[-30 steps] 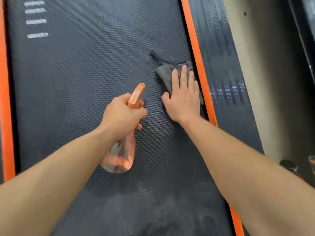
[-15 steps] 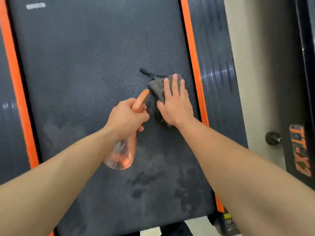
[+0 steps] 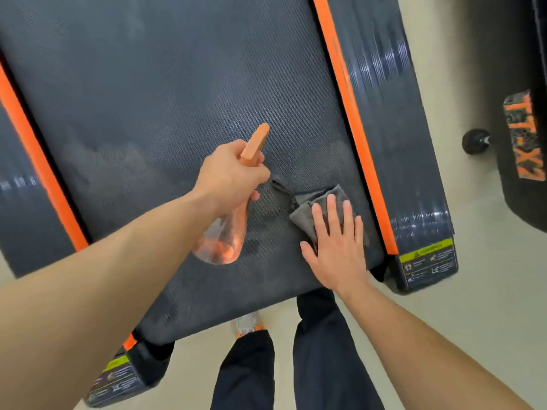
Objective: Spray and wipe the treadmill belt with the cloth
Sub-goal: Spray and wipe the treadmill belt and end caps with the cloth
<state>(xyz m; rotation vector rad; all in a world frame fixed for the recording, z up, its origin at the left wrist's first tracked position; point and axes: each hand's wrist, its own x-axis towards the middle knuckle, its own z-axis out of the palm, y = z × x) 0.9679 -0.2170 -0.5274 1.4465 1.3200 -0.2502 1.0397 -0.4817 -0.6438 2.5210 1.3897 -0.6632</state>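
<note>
The dark textured treadmill belt [image 3: 165, 108] fills most of the view, with damp patches near its rear end. My left hand [image 3: 233, 176] grips a clear spray bottle [image 3: 222, 241] with an orange head, held over the belt's middle with the nozzle pointing away from me. My right hand [image 3: 337, 241] lies flat with straight fingers on a grey cloth [image 3: 305, 208], pressing it onto the belt near the right rear corner. A dark cord trails from the cloth toward the bottle.
Orange strips [image 3: 352, 113] edge the belt, with dark side rails [image 3: 393, 119] outside them. A warning label [image 3: 426, 258] sits on the right rear cap. Another machine with orange lettering [image 3: 527, 137] stands at right. My legs [image 3: 319, 359] stand on pale floor behind the treadmill.
My right hand slid the cloth back toward the belt's rear right corner. The view shifted rearward, showing the belt's end and my legs. The left hand still holds the bottle.
</note>
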